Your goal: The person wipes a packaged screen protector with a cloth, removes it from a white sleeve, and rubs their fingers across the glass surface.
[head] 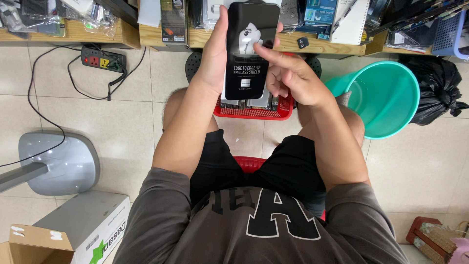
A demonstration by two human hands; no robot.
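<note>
Grey-shirted and seated, the person held a black packet (251,49) upright in the left hand (215,54), fingers wrapped round its edge so its face showed. Loosely curled, grasping nothing, the right hand (290,78) touched that face with its forefinger. Below sat a red basket (254,112); beyond, tiled floor (122,122), a green bucket (386,98) and cluttered shelves (303,46).

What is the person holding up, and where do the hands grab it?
A flat black package. The left hand grips its left long edge, thumb on top; the right hand touches its front with a fingertip.
</note>
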